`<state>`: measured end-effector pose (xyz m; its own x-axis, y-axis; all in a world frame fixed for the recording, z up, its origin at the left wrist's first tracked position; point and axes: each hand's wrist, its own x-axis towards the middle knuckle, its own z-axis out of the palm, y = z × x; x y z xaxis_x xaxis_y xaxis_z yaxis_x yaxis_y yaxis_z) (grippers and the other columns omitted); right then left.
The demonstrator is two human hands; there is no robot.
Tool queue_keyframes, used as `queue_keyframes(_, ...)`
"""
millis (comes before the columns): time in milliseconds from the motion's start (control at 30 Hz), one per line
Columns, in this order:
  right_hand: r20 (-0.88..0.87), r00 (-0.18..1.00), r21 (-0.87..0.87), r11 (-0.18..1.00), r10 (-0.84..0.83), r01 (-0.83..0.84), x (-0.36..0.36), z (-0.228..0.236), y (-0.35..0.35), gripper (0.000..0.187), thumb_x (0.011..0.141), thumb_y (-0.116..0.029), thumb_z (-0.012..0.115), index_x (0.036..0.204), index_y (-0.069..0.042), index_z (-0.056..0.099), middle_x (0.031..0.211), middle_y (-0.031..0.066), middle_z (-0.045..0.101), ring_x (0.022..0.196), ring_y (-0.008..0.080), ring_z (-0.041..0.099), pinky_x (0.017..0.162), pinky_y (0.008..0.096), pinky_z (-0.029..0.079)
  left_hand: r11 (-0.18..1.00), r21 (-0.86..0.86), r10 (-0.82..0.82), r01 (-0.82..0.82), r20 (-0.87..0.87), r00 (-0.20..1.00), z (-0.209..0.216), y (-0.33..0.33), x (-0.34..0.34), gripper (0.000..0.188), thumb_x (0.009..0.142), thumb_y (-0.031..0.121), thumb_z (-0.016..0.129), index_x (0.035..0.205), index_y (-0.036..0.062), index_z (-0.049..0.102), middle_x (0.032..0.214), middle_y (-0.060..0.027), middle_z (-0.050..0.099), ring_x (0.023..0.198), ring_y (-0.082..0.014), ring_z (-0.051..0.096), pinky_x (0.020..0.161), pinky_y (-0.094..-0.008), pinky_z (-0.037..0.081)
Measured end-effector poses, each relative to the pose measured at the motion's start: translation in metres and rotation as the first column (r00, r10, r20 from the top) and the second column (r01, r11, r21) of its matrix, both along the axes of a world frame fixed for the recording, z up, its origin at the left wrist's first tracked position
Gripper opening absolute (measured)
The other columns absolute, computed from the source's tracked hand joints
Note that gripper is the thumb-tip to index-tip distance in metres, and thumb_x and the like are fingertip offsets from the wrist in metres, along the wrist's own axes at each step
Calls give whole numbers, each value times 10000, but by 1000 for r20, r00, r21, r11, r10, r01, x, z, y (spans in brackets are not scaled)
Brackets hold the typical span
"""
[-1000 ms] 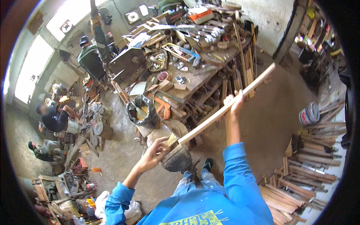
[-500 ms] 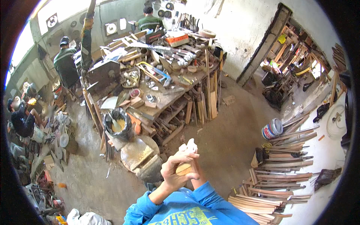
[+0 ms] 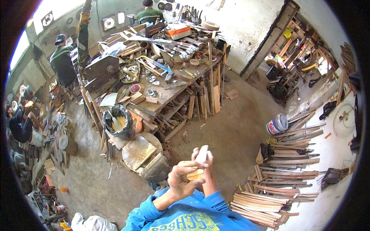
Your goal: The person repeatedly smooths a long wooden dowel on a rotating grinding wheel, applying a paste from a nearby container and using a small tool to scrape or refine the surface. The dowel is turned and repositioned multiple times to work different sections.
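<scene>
In front of my blue sweater, my left hand (image 3: 180,180) curls its fingers and thumb around a rounded, yellowish-tan piece that looks like wood (image 3: 195,174). Close beside it, my right hand (image 3: 209,169) is raised, with its fingers closed on a small, flat, whitish piece (image 3: 202,154). That piece points up and away from me, above the tan one. The kind of the whitish piece cannot be made out, nor whether the two pieces touch. My left hand partly hides the right fingers and the tan piece.
A cluttered workbench (image 3: 169,101) stands ahead, with a hacksaw (image 3: 158,66) on it. A black-lined bucket (image 3: 118,122) stands beside a round stand (image 3: 140,152). Curved wooden strips (image 3: 262,206) and a paint bucket (image 3: 277,124) lie at right. Several people work at left and behind the bench.
Both hands have shifted slightly to the right. The whitish piece now shows longer and flatter above my fingers, and the tan piece stays in my left hand.
</scene>
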<state>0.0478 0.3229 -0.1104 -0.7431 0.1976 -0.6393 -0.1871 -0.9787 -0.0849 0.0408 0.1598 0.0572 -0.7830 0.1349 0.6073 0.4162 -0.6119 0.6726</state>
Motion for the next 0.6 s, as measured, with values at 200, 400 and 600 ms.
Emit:
queue_keyframes(200,-197,804,627,558,-561,543,18,26,153,422,993,-443,532,1205,-92,436,1072,136,614,930,279,673,793,398,631,932,-363,106,7,289,951,-12,-38,-8,400,734,-73,824,1040,-14,572,1097,-181,690,1039,-264,697,890,-349,581)
queue_keyframes(400,-289,861,881,235,-419,411,74,239,303,342,937,-331,646,1151,-71,583,975,53,654,836,190,648,715,310,566,738,-622,-12,262,376,927,-72,-22,-11,285,877,-36,685,1159,-9,658,1102,-164,723,983,-193,715,866,-314,568)
queue_keyframes(600,-414,862,887,83,-293,455,27,312,261,228,888,-303,713,958,-120,596,792,6,575,671,137,574,592,291,509,670,-666,-165,327,295,941,-47,31,-59,576,909,32,648,1451,46,455,1357,-198,587,1208,-282,605,990,-397,504)
